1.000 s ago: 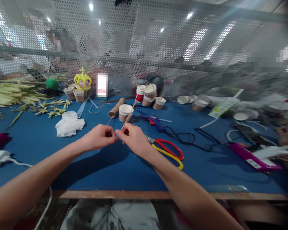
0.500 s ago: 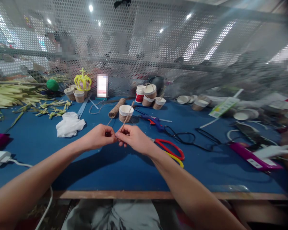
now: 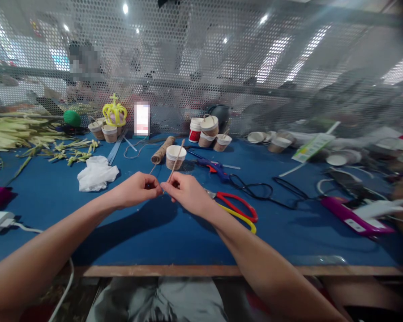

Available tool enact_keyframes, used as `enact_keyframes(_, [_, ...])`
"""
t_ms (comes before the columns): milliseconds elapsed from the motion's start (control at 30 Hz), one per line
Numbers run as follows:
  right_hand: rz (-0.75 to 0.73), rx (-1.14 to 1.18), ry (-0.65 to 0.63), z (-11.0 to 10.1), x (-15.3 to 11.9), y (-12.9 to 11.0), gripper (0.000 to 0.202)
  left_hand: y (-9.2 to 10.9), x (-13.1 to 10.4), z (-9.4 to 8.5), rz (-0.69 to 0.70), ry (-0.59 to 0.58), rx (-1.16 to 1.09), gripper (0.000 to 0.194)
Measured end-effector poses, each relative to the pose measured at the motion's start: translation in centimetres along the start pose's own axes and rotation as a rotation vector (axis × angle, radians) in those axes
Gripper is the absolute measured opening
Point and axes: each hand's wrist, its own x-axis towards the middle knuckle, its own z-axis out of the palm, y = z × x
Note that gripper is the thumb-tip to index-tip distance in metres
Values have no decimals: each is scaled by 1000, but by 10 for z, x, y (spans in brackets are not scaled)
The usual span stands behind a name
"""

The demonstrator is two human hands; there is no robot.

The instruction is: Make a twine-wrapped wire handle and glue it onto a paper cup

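Note:
My left hand and my right hand meet above the blue mat, fingertips almost touching. Both pinch a piece of brown jute twine. One stiff length rises at a slant from my right fingers, in front of a small cup with a white rim and twine-wrapped side. A thinner strand leads from my left fingers towards the twine roll lying just behind. The bit of twine between the fingertips is mostly hidden.
Scissors with red and yellow handles lie beside my right wrist. Behind them is a blue glue gun with its black cord. Crumpled white tissue sits left. Several wrapped cups stand by the perforated metal screen.
The hands keep their pinch in nearly the same place. The right fingers are drawn in a little more, and the upright twine end leans and reaches slightly higher. The view has shifted slightly.

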Motion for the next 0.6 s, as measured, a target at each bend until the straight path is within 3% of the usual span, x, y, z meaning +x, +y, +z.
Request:
enact_keyframes(400, [9,9,59,4,0,1,23,0,2,3,-26,21,-43,24])
enact_keyframes(600, [-67,355,-125,3,2,5,15,0,1,-1,-53,-55,-185,25])
